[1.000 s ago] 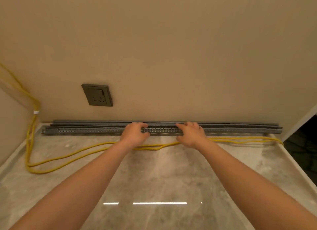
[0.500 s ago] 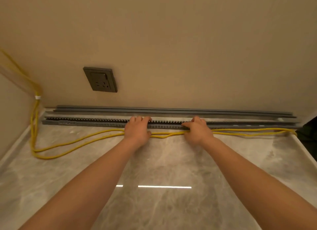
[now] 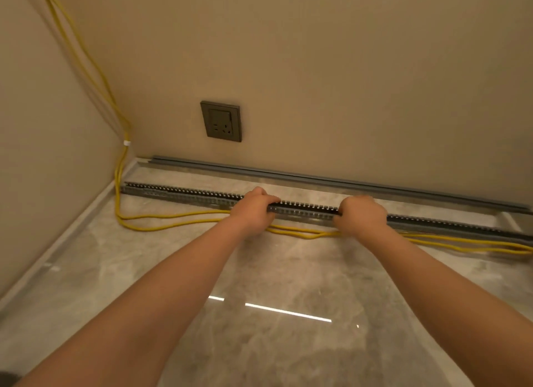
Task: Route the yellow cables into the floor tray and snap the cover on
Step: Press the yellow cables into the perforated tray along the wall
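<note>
Both hands are grasping the slotted grey tray (image 3: 184,192), which is lying on the marble floor (image 3: 259,271) away from the wall: the left hand (image 3: 253,207) is clenching it near its middle, the right hand (image 3: 362,215) just toward 3 o'clock. The yellow cables (image 3: 173,223) are lying loose on the floor at the tray's 6 o'clock side, outside it. The cover (image 3: 288,175) is resting along the wall at 12 o'clock, below the socket (image 3: 221,121).
</note>
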Demonstrator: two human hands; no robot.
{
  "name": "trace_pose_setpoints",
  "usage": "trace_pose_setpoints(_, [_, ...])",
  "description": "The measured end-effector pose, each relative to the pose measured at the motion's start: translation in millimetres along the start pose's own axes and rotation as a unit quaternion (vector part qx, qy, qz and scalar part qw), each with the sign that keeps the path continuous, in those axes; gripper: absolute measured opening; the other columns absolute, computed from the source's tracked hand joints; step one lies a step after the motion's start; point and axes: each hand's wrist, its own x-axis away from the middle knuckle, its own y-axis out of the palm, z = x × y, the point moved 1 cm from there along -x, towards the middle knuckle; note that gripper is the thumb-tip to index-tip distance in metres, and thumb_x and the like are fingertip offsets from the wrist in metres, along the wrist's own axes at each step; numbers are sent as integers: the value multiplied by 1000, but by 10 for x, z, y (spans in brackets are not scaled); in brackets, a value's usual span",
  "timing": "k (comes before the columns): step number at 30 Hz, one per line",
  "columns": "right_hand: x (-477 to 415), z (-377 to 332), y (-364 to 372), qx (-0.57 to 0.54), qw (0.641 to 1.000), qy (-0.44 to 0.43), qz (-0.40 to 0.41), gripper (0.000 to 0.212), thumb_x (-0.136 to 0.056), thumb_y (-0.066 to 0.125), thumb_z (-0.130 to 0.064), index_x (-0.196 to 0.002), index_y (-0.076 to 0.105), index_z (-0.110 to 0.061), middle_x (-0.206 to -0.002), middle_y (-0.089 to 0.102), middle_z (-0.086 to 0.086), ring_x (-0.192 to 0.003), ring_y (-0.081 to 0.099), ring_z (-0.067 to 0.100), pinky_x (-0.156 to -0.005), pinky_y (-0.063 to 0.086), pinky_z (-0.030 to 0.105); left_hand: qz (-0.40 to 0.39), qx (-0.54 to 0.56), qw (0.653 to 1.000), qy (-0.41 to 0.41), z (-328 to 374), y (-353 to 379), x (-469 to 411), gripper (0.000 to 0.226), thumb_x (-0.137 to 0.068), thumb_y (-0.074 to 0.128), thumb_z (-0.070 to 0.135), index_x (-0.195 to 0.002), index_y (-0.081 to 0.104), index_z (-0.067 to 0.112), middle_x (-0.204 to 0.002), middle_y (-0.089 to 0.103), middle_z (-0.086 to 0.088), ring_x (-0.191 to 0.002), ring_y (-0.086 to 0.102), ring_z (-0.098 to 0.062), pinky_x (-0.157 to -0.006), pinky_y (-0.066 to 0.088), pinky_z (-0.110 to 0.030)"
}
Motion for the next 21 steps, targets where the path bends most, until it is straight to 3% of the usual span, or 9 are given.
trace_pose_setpoints(3, [18, -140, -71, -1, 1000, -21, 19, 25, -88, 56, -32, -101, 69, -15, -110, 60, 9, -100, 56, 30, -69, 42, 32, -14, 0, 1000, 2, -28, -80, 107, 48, -93, 56, 26, -140, 48, 27, -128, 47, -2, -117, 52, -24, -98, 44, -37])
trace_pose_setpoints(6, [12, -346, -110, -46, 996, -63, 29, 23, -86, 56, -29, -97, 71, -17, -107, 63, 8, -92, 60, 30, -68, 45, 32, -1, -5, 1000, -11, -97, -147, 218, 48, -93, 57, 25, -141, 46, 25, -136, 47, -5, -121, 51, -25, -101, 44, -37])
trace_pose_setpoints(10, [30, -737, -113, -130, 982, -129, 37, 20, -86, 55, -29, -100, 69, -26, -108, 66, 1, -97, 62, 26, -66, 44, 30, 42, 6, 998, -43, -304, -241, 408, 48, -93, 56, 25, -140, 47, 24, -140, 47, -5, -127, 49, -24, -104, 42, -36])
trace_pose_setpoints(16, [167, -1516, -152, -186, 959, -211, 24, 19, -81, 56, -31, -96, 69, -30, -99, 70, -4, -93, 63, 22, -68, 49, 31, 82, 7, 991, -105, -892, -453, 769, 45, -93, 55, 23, -137, 50, 26, -138, 51, -2, -127, 51, -22, -104, 43, -38])
trace_pose_setpoints(21, [183, -2239, -129, -213, 946, -241, -22, 28, -80, 62, -30, -107, 69, -31, -104, 70, -6, -97, 64, 19, -75, 52, 31, 96, 1, 985, -143, -1546, -628, 987, 43, -92, 55, 22, -135, 52, 26, -137, 52, -3, -125, 52, -21, -102, 45, -36])
